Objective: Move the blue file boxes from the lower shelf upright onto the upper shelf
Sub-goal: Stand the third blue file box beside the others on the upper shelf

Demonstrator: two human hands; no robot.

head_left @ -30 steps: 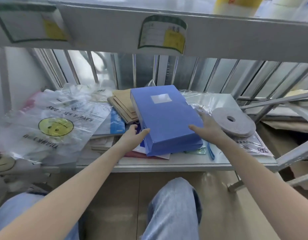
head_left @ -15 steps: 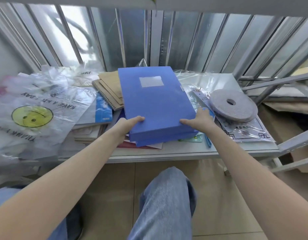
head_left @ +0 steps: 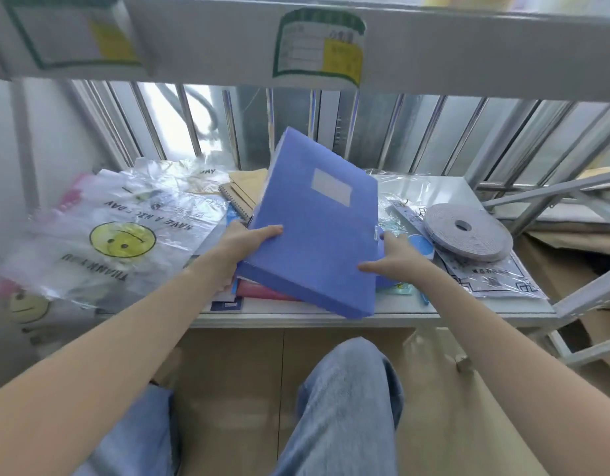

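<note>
A blue file box (head_left: 314, 228) with a pale label is held tilted above the lower shelf (head_left: 382, 314), its far end raised and its near corner low over the shelf's front edge. My left hand (head_left: 243, 243) grips its left edge with the thumb on top. My right hand (head_left: 396, 261) holds its right edge near the clasp. The front beam of the upper shelf (head_left: 434, 53) crosses the top of the view, with a green and yellow label (head_left: 319, 46). A strip of another blue thing shows under the box, by my right hand.
Plastic bags with a smiley face (head_left: 121, 240) cover the shelf's left side. Brown notebooks (head_left: 243, 190) and a red book (head_left: 262, 292) lie behind and under the box. A grey roll of tape (head_left: 468, 231) lies at the right on printed packets. Metal bars stand behind.
The box lay flat on the pile with my hands at its near corners. Both hands have gripped it, lifted its far end and swung it askew. The view has tipped up to the upper beam.
</note>
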